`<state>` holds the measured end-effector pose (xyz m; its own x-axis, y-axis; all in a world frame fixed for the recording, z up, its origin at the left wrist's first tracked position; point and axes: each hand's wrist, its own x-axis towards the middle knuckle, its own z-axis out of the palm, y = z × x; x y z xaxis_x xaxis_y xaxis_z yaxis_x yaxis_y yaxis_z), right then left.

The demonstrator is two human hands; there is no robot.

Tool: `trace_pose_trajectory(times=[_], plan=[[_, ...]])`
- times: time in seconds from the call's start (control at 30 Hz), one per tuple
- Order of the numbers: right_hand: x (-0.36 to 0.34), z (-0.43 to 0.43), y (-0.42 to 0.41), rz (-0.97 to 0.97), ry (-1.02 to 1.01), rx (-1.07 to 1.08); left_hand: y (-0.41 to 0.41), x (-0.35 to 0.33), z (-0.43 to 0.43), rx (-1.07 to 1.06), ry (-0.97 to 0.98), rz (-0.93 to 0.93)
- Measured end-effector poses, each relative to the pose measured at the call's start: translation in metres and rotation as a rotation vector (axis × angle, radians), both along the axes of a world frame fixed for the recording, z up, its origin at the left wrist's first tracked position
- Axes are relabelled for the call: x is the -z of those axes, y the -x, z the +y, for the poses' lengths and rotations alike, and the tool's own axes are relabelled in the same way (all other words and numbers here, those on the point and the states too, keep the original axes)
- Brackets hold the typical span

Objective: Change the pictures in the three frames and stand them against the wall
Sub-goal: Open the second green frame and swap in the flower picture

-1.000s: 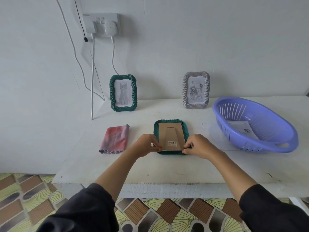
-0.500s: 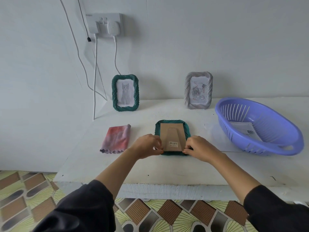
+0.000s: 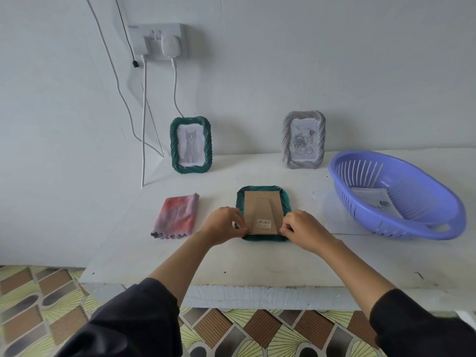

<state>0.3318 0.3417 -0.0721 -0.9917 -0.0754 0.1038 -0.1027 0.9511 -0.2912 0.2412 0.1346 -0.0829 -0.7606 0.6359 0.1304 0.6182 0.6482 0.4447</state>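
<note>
At desk (image 3: 257, 264) centre, the dark green twisted-rim picture frame (image 3: 285, 202) lay flat, face down, with its brown cardboard backing board (image 3: 261, 210) up. Long axis ran 12 to 6. The easel flap's wide foot and the barcode sticker (image 3: 264, 222) pointed to 6, the narrow end to 12.

Left hand (image 3: 224, 224) had its fingers curled, tips pinching the board's corner at 7. Right hand (image 3: 301, 228) did the same on the corner at 5. Neither hand carried anything else.

Step in hand, as I read it: working the backing on the third frame. Can't tell whether it was going in or coming out.

The matching green frame with a grey cat picture (image 3: 190, 145) at 11 and the grey twisted-rim frame with a flower drawing (image 3: 304, 139) at 1 both stood upright at the wall, so probably done. Printed sheets (image 3: 373, 202) lay in the purple slotted plastic basket (image 3: 401, 229) at 3. A folded pink-purple cloth (image 3: 177, 215) lay at 9.

Next move likely needs both near corners level so the board doesn't jam, then a flip and a stand-up between the other two.
</note>
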Motion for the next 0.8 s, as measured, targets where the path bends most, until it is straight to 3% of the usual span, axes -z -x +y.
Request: trace_pose_trajectory(times=[0.27,0.4,0.47,0.57,0.8], plan=[[0.002,0.004,0.005,-0.051,0.086,0.026,0.004,0.005,-0.001,-0.038,-0.094,-0.105],[0.0,0.009,0.017,-0.133,0.234,0.113,0.008,0.008,0.003,-0.242,-0.391,-0.283],[-0.001,0.011,0.027,-0.093,0.314,0.168,0.014,0.011,0.008,-0.378,-0.455,-0.193],[-0.002,0.015,0.047,-0.011,0.338,0.276,0.029,0.01,0.016,-0.495,-0.436,-0.116],[-0.002,0.024,0.092,-0.029,0.297,0.363,0.067,0.012,0.04,-0.463,-0.263,-0.124]])
